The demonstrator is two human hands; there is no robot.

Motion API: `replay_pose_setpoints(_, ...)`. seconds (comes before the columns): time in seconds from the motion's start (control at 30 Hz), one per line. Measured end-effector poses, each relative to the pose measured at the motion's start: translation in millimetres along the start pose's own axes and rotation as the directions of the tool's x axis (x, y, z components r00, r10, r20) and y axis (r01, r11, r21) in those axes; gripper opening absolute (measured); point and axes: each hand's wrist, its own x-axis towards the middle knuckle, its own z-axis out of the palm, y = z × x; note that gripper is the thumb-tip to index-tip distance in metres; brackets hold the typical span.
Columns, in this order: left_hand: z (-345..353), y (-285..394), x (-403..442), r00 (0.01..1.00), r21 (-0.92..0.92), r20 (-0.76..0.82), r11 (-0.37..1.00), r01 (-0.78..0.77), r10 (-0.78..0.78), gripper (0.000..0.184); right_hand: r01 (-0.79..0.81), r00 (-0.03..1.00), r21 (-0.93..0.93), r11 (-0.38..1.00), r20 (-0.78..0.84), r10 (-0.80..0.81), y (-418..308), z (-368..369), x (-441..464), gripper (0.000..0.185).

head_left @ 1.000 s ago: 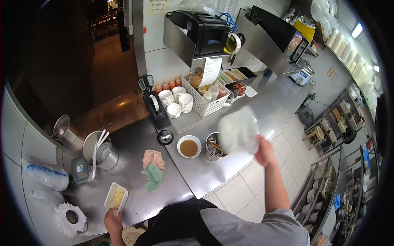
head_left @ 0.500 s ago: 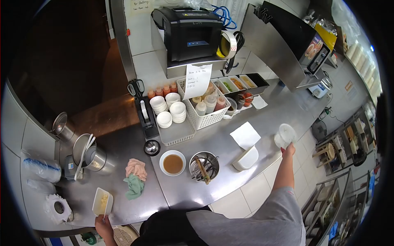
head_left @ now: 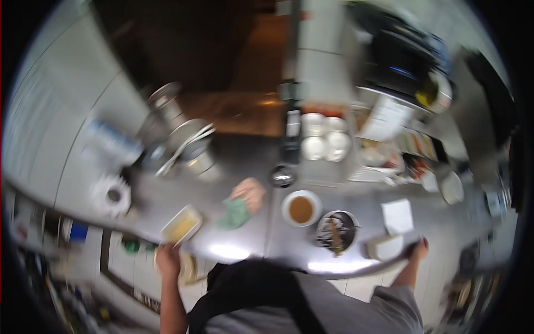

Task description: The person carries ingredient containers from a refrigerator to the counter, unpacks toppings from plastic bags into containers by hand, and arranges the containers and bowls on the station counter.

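Blur softens the whole view. At the lower left, my left hand [head_left: 168, 259] is closed at the near end of a white rectangular dish [head_left: 182, 225] holding pale yellow food. A thin light handle, apparently a spoon's [head_left: 177, 243], runs from the dish into its fingers. My right hand [head_left: 421, 249] is by the counter's front edge, its fingers smeared. A pale round tub [head_left: 451, 187] stands farther back, apart from that hand. Nearest to the hand are a white wedge-shaped holder [head_left: 385, 248] and a white paper sheet [head_left: 397, 216].
A bowl of brown liquid [head_left: 301, 209] and a metal pot with utensils [head_left: 337, 232] stand mid-counter. Pink and green cloths [head_left: 243, 204] lie left of them. Behind are stacked white bowls [head_left: 325, 137], a bottle basket [head_left: 380, 161], a printer [head_left: 401, 58] and metal containers [head_left: 196, 146].
The camera has turned left, shifting the scene rightward. My right hand has let go of the round tub, now on the counter, and drawn back. My left hand stays at the dish.
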Motion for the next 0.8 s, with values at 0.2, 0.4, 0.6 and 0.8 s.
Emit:
replay_pose_setpoints(0.2,0,-3,14,0.999,-0.076,-0.004,0.996,-0.041,0.041,0.012,-0.226,0.971,0.345,0.911,0.159,0.180,-36,-14,-25,0.033)
replay_pose_setpoints(0.4,-10,0,37,0.947,-0.185,-0.019,0.930,-0.319,0.321,0.026,0.585,0.808,-0.099,0.805,-0.014,-0.589,-130,-13,-99,0.032)
replay_pose_setpoints(0.6,-11,37,63,0.743,-0.400,0.033,0.691,-0.602,0.668,0.029,0.561,0.527,0.375,0.738,0.525,-0.668,-334,12,-350,0.049)
replay_pose_setpoints(0.8,-15,105,66,0.399,-0.714,0.022,0.294,-0.635,0.917,0.025,0.781,-0.106,0.394,0.484,0.848,-0.519,-398,-5,-475,0.101)
